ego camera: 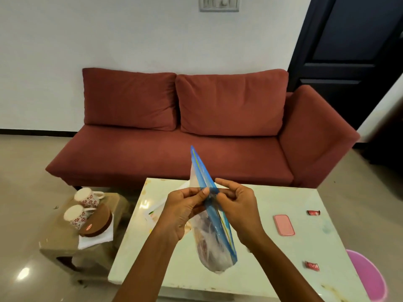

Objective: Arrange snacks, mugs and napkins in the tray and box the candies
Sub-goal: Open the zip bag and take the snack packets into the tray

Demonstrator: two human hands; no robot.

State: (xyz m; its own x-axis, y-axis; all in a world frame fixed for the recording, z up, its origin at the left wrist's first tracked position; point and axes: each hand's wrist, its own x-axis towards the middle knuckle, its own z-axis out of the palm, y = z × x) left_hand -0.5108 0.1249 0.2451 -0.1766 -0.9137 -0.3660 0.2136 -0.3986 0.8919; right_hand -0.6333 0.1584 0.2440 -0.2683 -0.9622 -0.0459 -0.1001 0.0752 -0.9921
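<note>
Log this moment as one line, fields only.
left hand: pinching zip bag | right hand: pinching bag's seal | bag: above table | candies: on table

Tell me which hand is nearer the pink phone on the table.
Right. The right hand pinches the zip bag just left of the pink phone; the left hand grips the bag's other side, farther away.

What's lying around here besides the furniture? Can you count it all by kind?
Mugs: 2
Red candies: 2
Zip bag: 1
Pink case: 1
Brown box: 1
Napkin: 1
Total: 8
</note>
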